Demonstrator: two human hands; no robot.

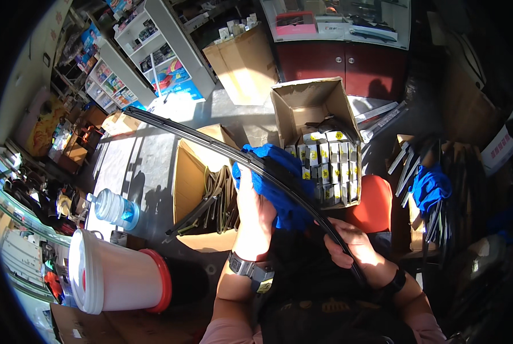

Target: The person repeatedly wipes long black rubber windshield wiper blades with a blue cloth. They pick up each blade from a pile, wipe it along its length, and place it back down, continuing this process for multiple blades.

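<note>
A long black wiper blade [210,146] slants across the view, from the upper left down to the lower right in front of my body. My left hand [253,203] is closed round a bright blue cloth [293,200], which is bunched against the middle of the blade. Closer to the blade's lower end, my right hand [351,243] grips it with the fingers wrapped round. Beneath the blade stands an open cardboard box [207,243] with several more wiper blades [219,195] in it. Part of the blade's underside is hidden by the cloth and my left hand.
Ahead, a cardboard box [305,86] holds many small packed boxes [325,166]. A white bucket [119,275] and a water jug [116,209] are at the left. A red stool [374,203] stands at the right, near more blades [405,166] and another blue cloth [430,186].
</note>
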